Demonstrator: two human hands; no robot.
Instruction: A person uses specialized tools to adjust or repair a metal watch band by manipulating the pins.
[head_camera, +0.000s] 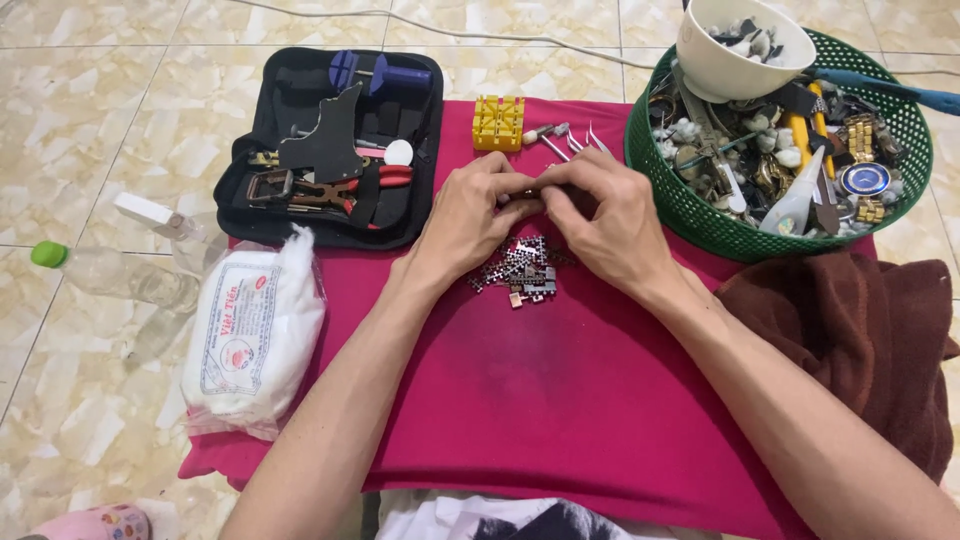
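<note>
My left hand and my right hand meet fingertip to fingertip over a magenta cloth. Between the fingertips they pinch a small metal piece, mostly hidden by the fingers. Just below the hands lies a small heap of silver watch-band links. A yellow plastic band-holder block sits beyond the hands, with a few thin metal pin tools beside it.
An open black tool case with pliers lies at the back left. A green basket of watch parts with a white bowl stands at the right. A cotton bag, clear bottles and a brown cloth flank the cloth.
</note>
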